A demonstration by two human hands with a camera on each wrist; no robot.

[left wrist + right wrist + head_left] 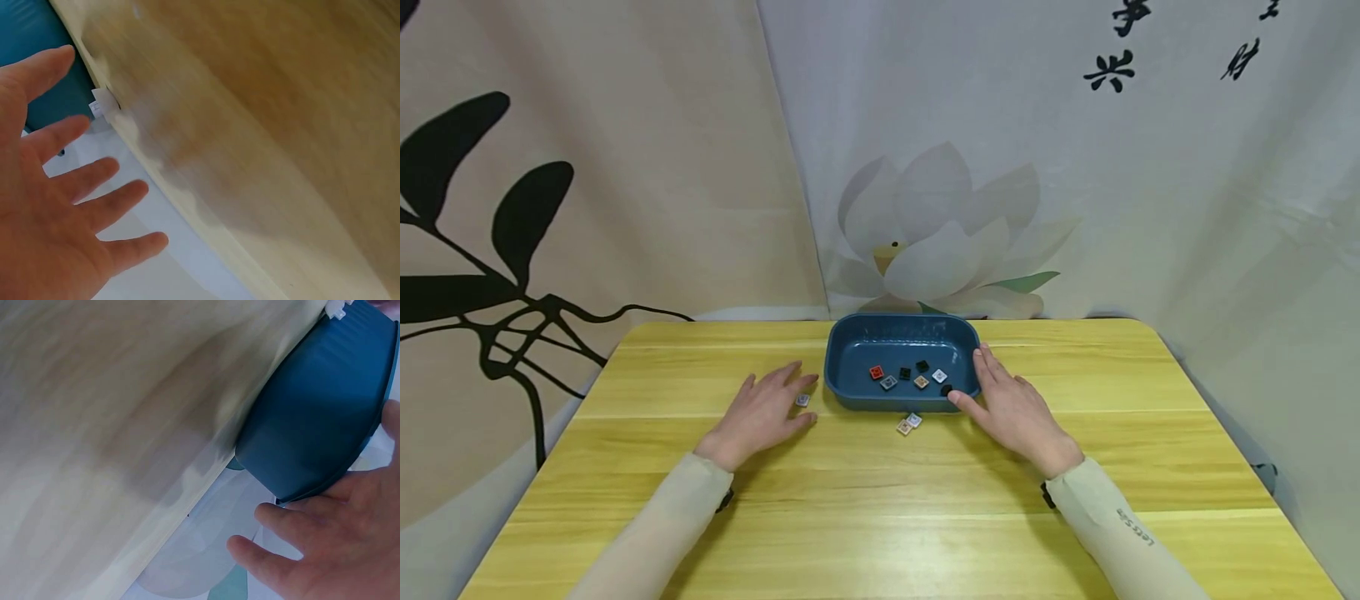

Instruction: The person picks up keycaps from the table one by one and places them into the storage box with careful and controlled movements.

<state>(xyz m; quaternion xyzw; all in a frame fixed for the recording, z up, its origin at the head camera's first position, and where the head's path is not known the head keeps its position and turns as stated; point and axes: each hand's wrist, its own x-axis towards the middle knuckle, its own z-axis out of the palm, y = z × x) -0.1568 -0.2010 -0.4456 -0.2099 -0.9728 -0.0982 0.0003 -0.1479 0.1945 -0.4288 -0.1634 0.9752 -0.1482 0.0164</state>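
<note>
A blue rectangular dish (902, 400) stands at the table's far edge with several small square pieces inside, one of them a red piece (876, 372). My right hand (1018, 412) rests against the dish's right end, fingers extended along the outside and thumb at the front rim, by a black piece (947, 389). Left of the dish, my left hand (763, 417) is spread low over the table. A small whitish square piece (802, 400) lies between its thumb and fingers. The left wrist view shows the left palm (56, 231) with nothing held.
Two more small pieces, a white one (913, 420) and a beige one (904, 427), lie together just in front of the dish. Beneath everything is a wooden table (887, 517). Behind it hangs a printed curtain (700, 167).
</note>
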